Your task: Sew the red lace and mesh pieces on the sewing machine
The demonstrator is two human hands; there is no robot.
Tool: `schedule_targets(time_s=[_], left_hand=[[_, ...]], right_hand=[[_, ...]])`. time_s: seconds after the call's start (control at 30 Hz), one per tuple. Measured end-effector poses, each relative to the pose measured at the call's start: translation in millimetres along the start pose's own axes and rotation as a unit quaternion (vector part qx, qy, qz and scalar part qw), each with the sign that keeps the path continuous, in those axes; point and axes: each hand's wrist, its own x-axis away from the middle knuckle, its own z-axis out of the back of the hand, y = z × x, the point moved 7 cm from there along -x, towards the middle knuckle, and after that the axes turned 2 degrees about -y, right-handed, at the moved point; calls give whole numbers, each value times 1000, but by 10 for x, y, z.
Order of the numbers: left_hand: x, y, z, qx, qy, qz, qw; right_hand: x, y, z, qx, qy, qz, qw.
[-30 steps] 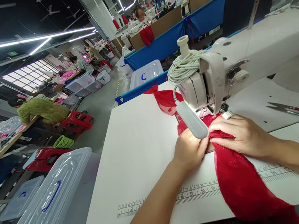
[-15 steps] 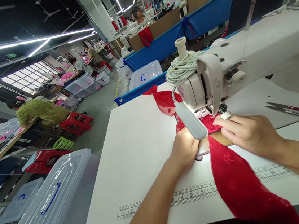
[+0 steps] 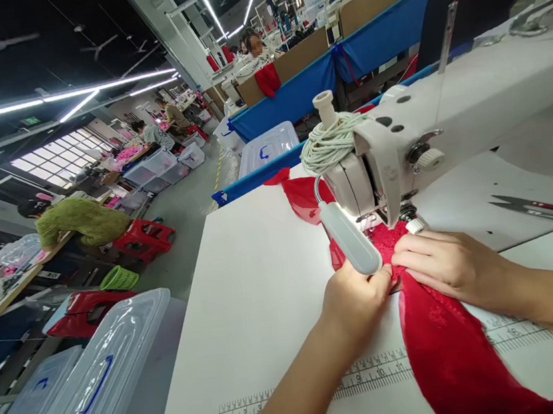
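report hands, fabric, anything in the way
Left hand and right hand on red fabric. Fabric runs under machine head. Lamp partly hides left hand.

From my feed: printed ruler scale (image 3: 371, 378) along near edge of white table (image 3: 244, 271). I read 1, 2, 3, then 9, 10, 11, then 16; left forearm (image 3: 299, 392) and red fabric (image 3: 450, 353) cover the gaps. Lettering on green ceiling sign (image 3: 31, 121) and grey shirt (image 3: 160, 137) too small for me.

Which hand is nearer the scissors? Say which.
The right hand, on the red cloth; the left hand is farther from the scissors, partly behind the lamp.
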Motion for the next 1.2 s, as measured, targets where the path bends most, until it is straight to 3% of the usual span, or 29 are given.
schedule_targets(time_s=[0.13,0.27,0.77,1.03,1.2], left_hand=[[14,97,91,10,-18,-12,1000],[35,154,167,-6,22,-26,999],[81,195,112,-78,76,-21,994],[55,158,107,-89,74,-19,993],[51,89,51,-97,42,6,994]], right_hand=[[-1,12,16,7,-11,5,1000],[8,43,37,8,-16,0,1000],[36,86,27,14,-14,-17,1000],[-13,87,45,17,-21,-16,1000],[-51,115,50,14,-39,-37,998]])
